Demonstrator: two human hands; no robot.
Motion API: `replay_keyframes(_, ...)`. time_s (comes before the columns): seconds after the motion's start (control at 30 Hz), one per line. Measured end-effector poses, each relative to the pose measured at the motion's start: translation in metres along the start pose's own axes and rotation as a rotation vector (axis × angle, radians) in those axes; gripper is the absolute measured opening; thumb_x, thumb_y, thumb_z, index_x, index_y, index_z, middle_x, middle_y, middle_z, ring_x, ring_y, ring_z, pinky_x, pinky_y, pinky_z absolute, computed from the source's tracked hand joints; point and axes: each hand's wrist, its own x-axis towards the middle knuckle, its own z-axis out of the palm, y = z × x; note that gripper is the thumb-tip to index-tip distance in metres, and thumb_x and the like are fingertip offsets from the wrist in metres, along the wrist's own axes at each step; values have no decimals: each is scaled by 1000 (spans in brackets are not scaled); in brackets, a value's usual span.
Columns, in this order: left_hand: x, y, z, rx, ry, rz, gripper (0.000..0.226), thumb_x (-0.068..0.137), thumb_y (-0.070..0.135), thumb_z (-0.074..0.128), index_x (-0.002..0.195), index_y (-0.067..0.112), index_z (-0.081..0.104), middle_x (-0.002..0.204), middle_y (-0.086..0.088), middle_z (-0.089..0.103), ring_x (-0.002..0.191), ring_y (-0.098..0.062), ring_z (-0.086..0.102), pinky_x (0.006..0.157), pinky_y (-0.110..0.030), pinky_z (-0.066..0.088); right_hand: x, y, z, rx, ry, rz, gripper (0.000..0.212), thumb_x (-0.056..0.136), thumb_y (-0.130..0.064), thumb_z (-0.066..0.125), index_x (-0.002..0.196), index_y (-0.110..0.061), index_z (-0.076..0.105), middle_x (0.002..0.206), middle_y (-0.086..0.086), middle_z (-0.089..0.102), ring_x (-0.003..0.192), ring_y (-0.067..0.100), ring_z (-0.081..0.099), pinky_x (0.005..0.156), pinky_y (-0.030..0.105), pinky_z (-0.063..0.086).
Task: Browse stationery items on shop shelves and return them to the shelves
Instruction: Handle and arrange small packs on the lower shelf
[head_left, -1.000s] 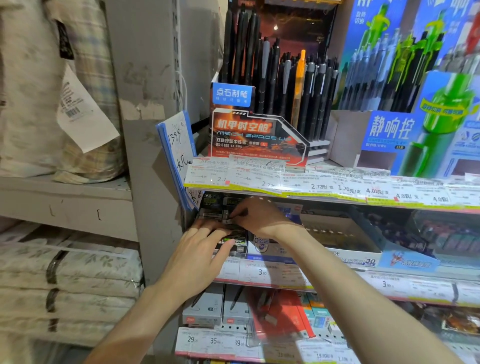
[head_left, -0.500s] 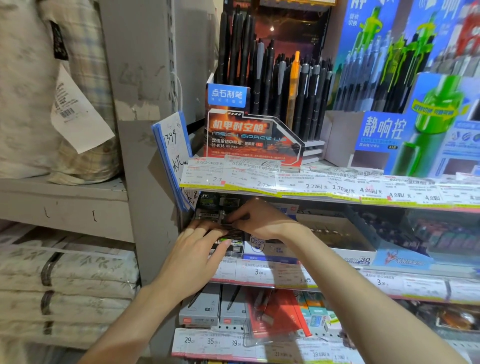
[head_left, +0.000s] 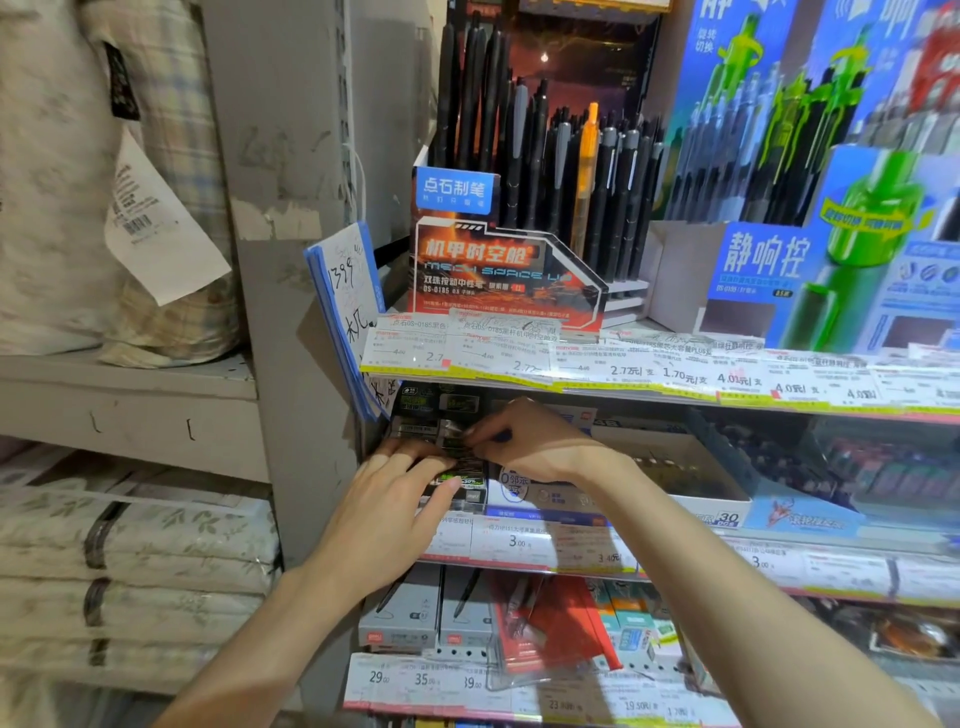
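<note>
Little has changed: both hands stay at the middle shelf's (head_left: 519, 558) left end, right hand (head_left: 524, 441) fingers pinching a small glossy dark packet (head_left: 451, 434), left hand (head_left: 384, 499) fingers flat on the dark packs (head_left: 460, 480), so the return looks unfinished

Head view, close, facing shelves (head_left: 623, 384)

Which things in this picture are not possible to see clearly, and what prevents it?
- Small packet, head view: both hands cover most of it; its print is unreadable.
- Left hand fingertips: hidden behind the dark packets, so its hold is unclear.
- Right hand grip: seems to pinch the packet; the thumb is hidden.
- Price labels: small text blurred.
- Items at right on the middle shelf: blurred, in shadow.
</note>
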Motion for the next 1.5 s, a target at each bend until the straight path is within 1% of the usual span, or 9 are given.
replay_keyframes(0.27, -12, 4, -25, 80, 187, 194, 25, 93, 25, 57, 113, 13, 67, 107, 0, 58, 98, -20, 53, 78, -30, 47, -11, 1, 4, 11, 70, -12, 26, 94, -21, 60, 116, -23, 73, 121, -4, 69, 106, 13, 63, 93, 29, 51)
replay_keyframes(0.4, -18, -6, -48, 164, 310, 161, 19, 85, 13, 68, 104, 9, 68, 97, -3, 55, 89, -22, 52, 65, -33, 46, -16, 1, 4, -12, 94, -32, 26, 96, -23, 59, 119, -23, 70, 119, -5, 67, 105, 14, 62, 87, 26, 48)
replay_keyframes(0.5, -18, -16, -55, 204, 310, 109, 20, 81, 11, 71, 101, 9, 67, 95, -4, 52, 88, -22, 50, 61, -36, 47, -14, -7, 4, -40, 99, -49, 28, 96, -26, 59, 123, -24, 66, 118, -5, 66, 104, 13, 60, 82, 21, 42)
replay_keyframes(0.67, -15, -22, -55, 194, 276, 107, 29, 76, 4, 73, 103, 9, 65, 96, -4, 49, 90, -21, 49, 59, -35, 48, 1, -32, 11, -78, 87, -107, 20, 91, -29, 64, 111, -27, 70, 114, -7, 68, 102, 15, 63, 84, 28, 50)
replay_keyframes(0.9, -16, -26, -55, 149, 294, 139, 31, 75, 1, 74, 103, 8, 66, 98, -5, 49, 90, -20, 49, 59, -37, 51, 28, -53, 28, -106, -69, -168, 30, 81, -8, 62, 102, -26, 73, 91, -7, 65, 90, 16, 58, 75, 23, 36)
replay_keyframes(1.07, -17, -27, -55, 134, 290, 133, 30, 76, 2, 74, 104, 9, 67, 98, -4, 51, 91, -20, 50, 60, -35, 51, 34, -54, 31, -129, -46, -194, 29, 82, -5, 62, 99, -26, 73, 82, -13, 57, 83, 14, 55, 72, 23, 36)
replay_keyframes(1.2, -17, -29, -54, 135, 288, 134, 32, 75, 0, 74, 105, 8, 67, 98, -5, 51, 91, -20, 50, 63, -34, 50, 29, -52, 29, -148, -8, -242, 28, 85, -9, 62, 105, -26, 72, 98, -6, 69, 82, 13, 57, 74, 27, 43)
replay_keyframes(1.3, -18, -28, -53, 137, 293, 127, 29, 76, 0, 74, 103, 8, 67, 98, -5, 51, 91, -22, 51, 64, -32, 49, 26, -49, 28, -201, 93, -296, 28, 84, -11, 62, 107, -24, 72, 109, -4, 71, 98, 20, 61, 74, 29, 41)
replay_keyframes(1.5, -19, -22, -51, 146, 315, 104, 22, 81, 9, 71, 103, 10, 68, 97, -3, 52, 90, -20, 52, 57, -26, 43, 11, -32, 9, -107, 134, -157, 30, 95, -25, 60, 124, -30, 63, 120, -1, 67, 107, 20, 61, 90, 34, 50)
